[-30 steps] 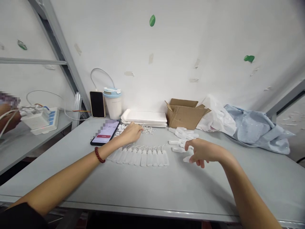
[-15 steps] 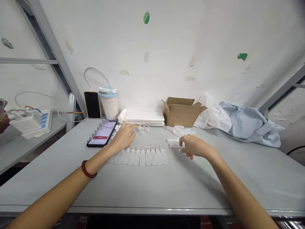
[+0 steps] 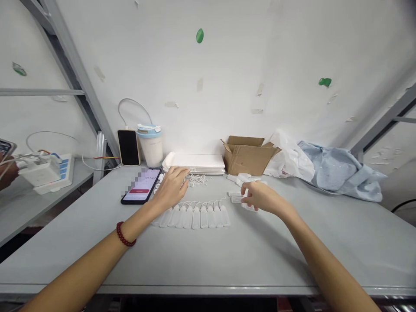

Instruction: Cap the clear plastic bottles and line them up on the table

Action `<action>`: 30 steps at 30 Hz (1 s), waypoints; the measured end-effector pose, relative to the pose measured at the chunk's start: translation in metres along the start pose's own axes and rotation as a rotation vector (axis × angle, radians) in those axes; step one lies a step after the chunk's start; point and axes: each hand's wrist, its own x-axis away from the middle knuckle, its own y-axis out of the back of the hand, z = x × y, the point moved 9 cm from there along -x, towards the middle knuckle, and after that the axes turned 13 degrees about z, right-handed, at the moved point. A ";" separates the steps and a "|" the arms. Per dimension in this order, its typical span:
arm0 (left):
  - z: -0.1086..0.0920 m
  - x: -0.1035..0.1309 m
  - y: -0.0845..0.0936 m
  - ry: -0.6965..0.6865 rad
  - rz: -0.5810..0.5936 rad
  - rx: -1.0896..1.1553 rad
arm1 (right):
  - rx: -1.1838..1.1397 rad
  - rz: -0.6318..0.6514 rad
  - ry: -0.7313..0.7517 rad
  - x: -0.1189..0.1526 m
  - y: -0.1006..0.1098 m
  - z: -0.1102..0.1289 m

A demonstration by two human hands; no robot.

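Observation:
A row of several translucent white tags (image 3: 196,218) with white loops at their upper ends lies on the grey table (image 3: 208,264). Above the row's left part is my left hand (image 3: 172,186), its fingertips at a pile of white strings (image 3: 198,180); whether a string is between them is too small to tell. My right hand (image 3: 260,197) is bent over loose clear pieces (image 3: 236,197) right of the row, its thumb and fingers curled down at them. What those fingers hold, if anything, is hidden. More clear pieces (image 3: 243,178) lie behind it.
A lit phone (image 3: 142,186) lies at the left, with an upright phone (image 3: 129,147) and a cup (image 3: 151,147) behind. Along the wall are white sheets (image 3: 195,161), a cardboard box (image 3: 248,159), a plastic bag (image 3: 289,158) and blue cloth (image 3: 341,171). A person's hand (image 3: 8,173) shows far left.
My right hand's fingers have drawn closer together over the clear pieces. My left hand has stayed near the strings. The whole view has shifted slightly. A phone now shows by the other person's hand.

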 end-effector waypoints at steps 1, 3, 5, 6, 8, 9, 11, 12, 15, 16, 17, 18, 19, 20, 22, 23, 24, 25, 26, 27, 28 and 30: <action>-0.001 0.000 0.000 -0.002 -0.008 0.008 | 0.033 -0.044 0.019 -0.001 0.002 0.002; -0.003 0.001 0.001 -0.008 -0.023 0.026 | 0.100 -0.114 0.047 -0.004 0.004 0.007; -0.007 0.002 0.001 -0.023 -0.037 0.037 | 0.138 -0.126 0.053 -0.008 0.000 0.008; -0.010 0.002 0.000 -0.032 -0.039 0.040 | 0.145 -0.114 0.056 -0.010 -0.003 0.009; -0.015 0.003 -0.001 -0.047 -0.033 0.047 | 0.158 -0.096 0.066 -0.013 -0.008 0.010; -0.018 0.003 -0.002 -0.052 -0.024 0.052 | 0.165 -0.092 0.071 -0.014 -0.010 0.011; -0.022 0.004 -0.005 -0.055 -0.003 0.066 | 0.176 -0.095 0.083 -0.014 -0.011 0.013; -0.023 0.004 -0.006 -0.055 0.007 0.078 | 0.181 -0.101 0.089 -0.014 -0.010 0.014; -0.028 0.004 -0.007 -0.049 0.032 0.160 | 0.193 -0.127 0.101 -0.010 -0.007 0.017; -0.028 0.004 -0.007 -0.032 0.040 0.213 | 0.188 -0.149 0.111 -0.009 -0.004 0.019; -0.027 0.004 -0.006 0.001 0.051 0.281 | 0.172 -0.185 0.127 -0.006 -0.001 0.021; -0.024 0.004 -0.006 0.053 0.068 0.361 | 0.143 -0.237 0.151 -0.003 0.004 0.023; -0.021 0.004 -0.008 0.118 0.092 0.452 | 0.099 -0.304 0.182 0.000 0.010 0.025; -0.017 0.004 -0.009 0.186 0.121 0.551 | 0.037 -0.379 0.217 0.005 0.016 0.027; -0.014 0.007 -0.015 0.301 0.183 0.755 | -0.130 -0.505 0.300 0.013 0.025 0.030; -0.014 0.008 -0.017 0.338 0.205 0.848 | -0.222 -0.546 0.344 0.016 0.027 0.031; -0.015 0.009 -0.018 0.362 0.218 0.930 | -0.307 -0.567 0.388 0.018 0.027 0.033; -0.015 0.010 -0.019 0.378 0.219 0.998 | -0.381 -0.572 0.431 0.020 0.026 0.035; -0.015 0.011 -0.019 0.390 0.212 1.051 | -0.437 -0.565 0.469 0.021 0.025 0.039; -0.015 0.012 -0.019 0.398 0.200 1.093 | -0.479 -0.552 0.502 0.022 0.023 0.042; -0.015 0.012 -0.019 0.402 0.185 1.126 | -0.514 -0.535 0.527 0.023 0.021 0.046; -0.015 0.013 -0.018 0.405 0.156 1.166 | -0.577 -0.507 0.558 0.025 0.018 0.051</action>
